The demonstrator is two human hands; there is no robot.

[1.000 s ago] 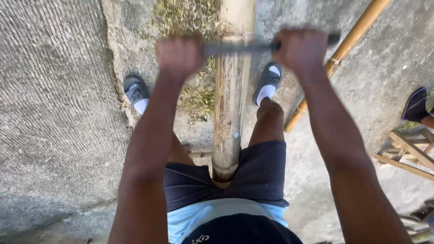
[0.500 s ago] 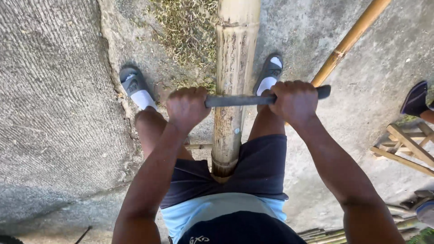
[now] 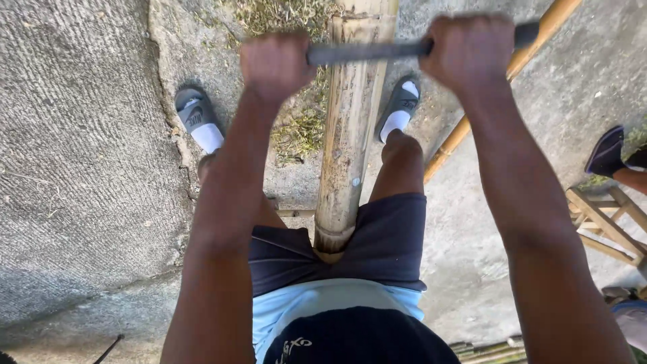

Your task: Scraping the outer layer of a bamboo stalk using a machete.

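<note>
A thick bamboo pole (image 3: pixel 347 135) runs away from me between my legs, its near end resting at my lap. Across it lies a dark metal blade (image 3: pixel 367 52), held at both ends. My left hand (image 3: pixel 278 65) is closed around the blade's left end, left of the pole. My right hand (image 3: pixel 467 54) grips the right end, with a short dark piece sticking out past the fist. Both arms are stretched forward. The blade sits on the pole's top surface, far up the pole from my body.
My feet in grey slides (image 3: pixel 195 118) (image 3: pixel 399 106) stand on rough concrete either side of the pole. Dry bamboo shavings (image 3: pixel 296 128) litter the ground. A thin bamboo stick (image 3: pixel 499 87) slants at right. A wooden stool (image 3: pixel 603 219) and another person's foot (image 3: pixel 610 152) are at the right edge.
Both hands and the blade have slid forward along the pole, away from my body, after having been drawn back close to my knees half a second ago.
</note>
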